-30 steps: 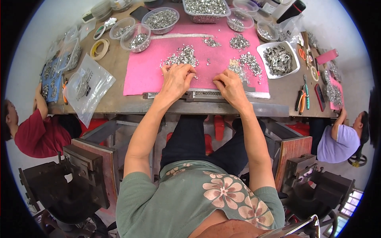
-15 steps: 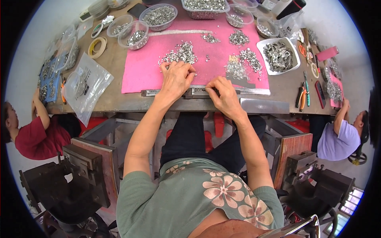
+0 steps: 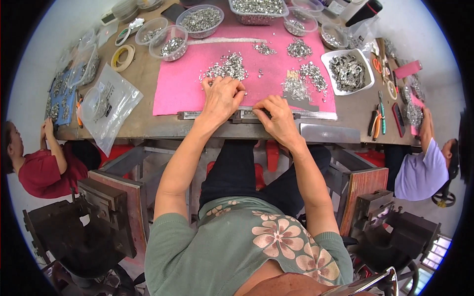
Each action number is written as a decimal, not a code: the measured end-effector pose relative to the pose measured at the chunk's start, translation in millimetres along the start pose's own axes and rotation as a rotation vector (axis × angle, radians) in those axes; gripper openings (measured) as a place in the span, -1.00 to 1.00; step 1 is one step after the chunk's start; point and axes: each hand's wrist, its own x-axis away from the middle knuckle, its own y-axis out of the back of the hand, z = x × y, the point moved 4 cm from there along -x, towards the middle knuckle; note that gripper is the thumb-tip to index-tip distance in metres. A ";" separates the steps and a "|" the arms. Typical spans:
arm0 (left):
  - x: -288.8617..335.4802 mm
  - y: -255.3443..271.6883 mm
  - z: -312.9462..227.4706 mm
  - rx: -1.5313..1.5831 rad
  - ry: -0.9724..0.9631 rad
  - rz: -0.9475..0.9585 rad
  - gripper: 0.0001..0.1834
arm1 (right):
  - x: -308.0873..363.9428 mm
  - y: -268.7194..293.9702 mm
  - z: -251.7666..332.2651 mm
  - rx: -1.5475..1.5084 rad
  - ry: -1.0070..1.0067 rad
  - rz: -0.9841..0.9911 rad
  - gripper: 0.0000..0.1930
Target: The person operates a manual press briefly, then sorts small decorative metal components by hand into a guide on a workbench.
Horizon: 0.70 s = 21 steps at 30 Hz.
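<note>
Right hand [image 3: 276, 118]: shifted left over the past second along the pink mat's [image 3: 180, 89] front edge to the metal rail [image 3: 247, 114] there, where handling now appears to centre; fingers bent, thumb close to forefinger, anything pinched too small to tell.
Left hand [image 3: 220, 98]: place little changed; fingers curled at the near side of the mat's silver pieces [image 3: 229, 66], grip hidden.
White tray [image 3: 353, 92]: right of the mat.

The metal pieces [image 3: 229, 68] were silver, the mat [image 3: 175, 91] pink, the tray [image 3: 327, 69] white. Pinkish-brown flowers [image 3: 278, 238] patterned the grey-green shirt [image 3: 197, 251]; the trousers [image 3: 229, 167] were dark navy. One T-shirt [image 3: 37, 172] was dark red, another top [image 3: 418, 175] lavender.
</note>
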 end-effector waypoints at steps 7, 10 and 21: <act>1.6 0.4 0.1 -0.019 -0.004 -0.011 -0.91 | -11.3 3.6 -5.2 -0.080 -0.067 0.189 -0.92; 1.0 0.6 -0.2 -0.012 -0.002 -0.016 -0.91 | -22.4 4.4 -17.3 -0.159 -0.107 0.159 -0.89; 27.1 2.2 -48.3 0.178 -0.131 -0.052 -0.92 | -63.8 -17.6 -64.1 0.261 -0.068 -0.082 -0.88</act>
